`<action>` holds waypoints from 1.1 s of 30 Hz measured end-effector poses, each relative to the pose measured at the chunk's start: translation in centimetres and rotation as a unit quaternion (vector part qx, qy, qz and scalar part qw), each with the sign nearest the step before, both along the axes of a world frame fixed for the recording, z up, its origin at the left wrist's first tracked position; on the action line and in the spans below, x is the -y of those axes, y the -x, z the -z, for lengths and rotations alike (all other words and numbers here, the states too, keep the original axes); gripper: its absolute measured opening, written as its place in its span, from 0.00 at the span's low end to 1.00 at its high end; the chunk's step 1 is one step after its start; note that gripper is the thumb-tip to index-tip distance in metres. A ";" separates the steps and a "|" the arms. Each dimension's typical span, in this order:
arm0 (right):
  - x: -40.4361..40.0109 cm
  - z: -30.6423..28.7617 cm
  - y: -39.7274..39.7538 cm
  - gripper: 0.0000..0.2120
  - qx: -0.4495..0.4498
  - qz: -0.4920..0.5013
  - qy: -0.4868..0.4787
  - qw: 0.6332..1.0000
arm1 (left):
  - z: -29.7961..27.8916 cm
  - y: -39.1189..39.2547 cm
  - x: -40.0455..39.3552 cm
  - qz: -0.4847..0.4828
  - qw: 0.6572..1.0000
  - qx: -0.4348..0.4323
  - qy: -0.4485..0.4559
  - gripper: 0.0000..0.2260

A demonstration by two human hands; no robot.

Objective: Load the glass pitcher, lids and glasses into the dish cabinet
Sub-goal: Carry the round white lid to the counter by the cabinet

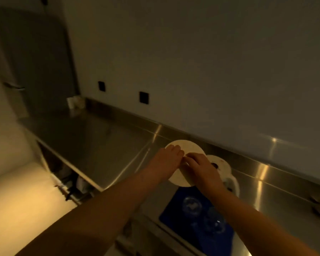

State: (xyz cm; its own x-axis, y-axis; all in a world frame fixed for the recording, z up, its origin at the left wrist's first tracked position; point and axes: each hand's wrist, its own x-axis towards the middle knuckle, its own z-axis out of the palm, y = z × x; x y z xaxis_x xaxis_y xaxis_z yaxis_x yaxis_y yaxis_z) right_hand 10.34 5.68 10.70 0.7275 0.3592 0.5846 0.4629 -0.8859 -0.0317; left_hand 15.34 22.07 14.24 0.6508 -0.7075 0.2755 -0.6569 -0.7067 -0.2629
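Steel countertop (92,143) is running from far left to near right along a plain grey wall (192,61) w/ two black sockets (144,97); light is dim and yellowish. I'm seeing both hands meeting over a round pale lid (189,147) near the backsplash. Left hand (171,157) is lying on the lid's left part, fingers bent over it; right hand (201,168) is on its right-near part, fingers curled at the middle, fingertips nearly touching the left's. Looks like both are holding the lid, tho whether it's lifted off the counter I can't tell. Lid is a flat disc, face up toward me, so no real long axis.

Just right of it, partly behind the right hand, a second white lid (221,163) w/ a dark centre hole is sitting on what seems the pitcher, blurred. Nearer, a blue mat (175,206) is carrying two clear glasses (192,206), seen from above. Far left, a steel fridge door (35,61) is standing.
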 end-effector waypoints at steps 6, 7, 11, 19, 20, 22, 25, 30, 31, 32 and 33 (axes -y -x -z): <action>-11.9 0.0 -3.5 0.33 0.003 -0.072 0.026 0.997 | 0.6 -0.4 -12.8 -0.079 0.996 0.004 0.028 0.19; -13.5 0.0 -4.1 0.32 0.000 -0.086 0.027 0.996 | 0.7 -0.6 -14.5 -0.091 0.995 0.003 0.040 0.17; -19.6 -0.3 -6.9 0.29 -0.014 -0.158 0.027 0.987 | 1.6 -1.7 -20.7 -0.146 0.987 0.003 0.066 0.15; -30.8 1.3 -13.9 0.27 -0.040 -0.251 0.026 0.967 | 4.1 -6.6 -31.5 -0.237 0.968 -0.037 0.076 0.17; -32.0 1.5 -15.2 0.28 -0.039 -0.261 0.023 0.964 | 4.3 -7.6 -32.7 -0.243 0.966 -0.044 0.079 0.18; -34.5 1.9 -18.0 0.28 -0.038 -0.283 0.022 0.958 | 4.6 -9.8 -35.1 -0.252 0.962 -0.053 0.091 0.20; -38.5 2.0 -23.3 0.28 -0.036 -0.297 0.020 0.954 | 4.8 -14.4 -39.0 -0.266 0.958 -0.048 0.095 0.19; -45.4 1.9 -32.5 0.26 -0.039 -0.321 0.000 0.946 | 4.0 -22.4 -45.5 -0.287 0.952 -0.049 0.092 0.20; -46.7 2.0 -34.1 0.25 -0.038 -0.325 0.000 0.945 | 3.9 -23.7 -46.7 -0.293 0.951 -0.049 0.090 0.19; -48.1 2.0 -35.7 0.26 -0.037 -0.329 0.004 0.943 | 3.8 -24.9 -48.0 -0.298 0.949 -0.048 0.087 0.19; -49.2 2.1 -37.0 0.26 -0.038 -0.333 0.010 0.942 | 3.7 -25.9 -49.0 -0.303 0.948 -0.050 0.088 0.19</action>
State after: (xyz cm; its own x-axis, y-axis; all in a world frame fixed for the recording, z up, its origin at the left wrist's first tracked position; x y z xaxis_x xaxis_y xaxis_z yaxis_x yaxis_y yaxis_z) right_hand 47.35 54.89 8.62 0.3763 0.7616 0.5276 0.9135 -0.4002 -0.0739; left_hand 41.25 71.11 10.55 0.9518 -0.1451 0.2701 -0.1325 -0.9891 -0.0642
